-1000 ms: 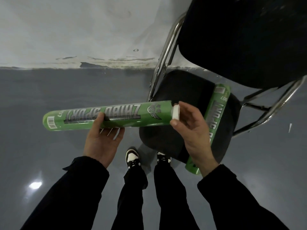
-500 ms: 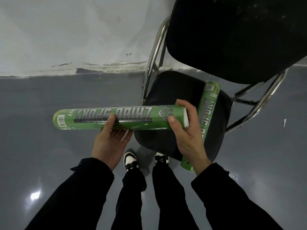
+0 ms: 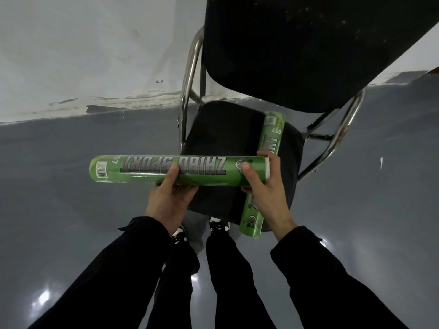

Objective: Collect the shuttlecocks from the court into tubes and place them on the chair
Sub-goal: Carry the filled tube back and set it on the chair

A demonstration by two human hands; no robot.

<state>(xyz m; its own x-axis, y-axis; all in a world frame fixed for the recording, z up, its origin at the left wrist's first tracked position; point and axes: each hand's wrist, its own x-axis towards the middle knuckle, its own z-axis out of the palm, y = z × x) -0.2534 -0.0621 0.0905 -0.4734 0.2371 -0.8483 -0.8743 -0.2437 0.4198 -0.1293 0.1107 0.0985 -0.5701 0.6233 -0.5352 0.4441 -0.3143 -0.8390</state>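
- Head view: tube [image 3: 180,172] lay level over the front of the chair [image 3: 225,138], carried crosswise by both hands, likely so it could be set down beside the one already there.
- Left hand [image 3: 169,198] cupped its middle from below, thumb on top, taking the weight.
- Right hand [image 3: 263,188] wrapped the capped end, fingers curled over the white lid [image 3: 267,168], probably to keep it seated.
- Second tube [image 3: 263,172] rested lengthwise on the seat's right side, its near end overhanging the edge; that left bare seat to its left.
- No loose shuttlecocks showed on the floor [image 3: 71,210]; a small white scrap [image 3: 381,161] lay well apart, unidentifiable.
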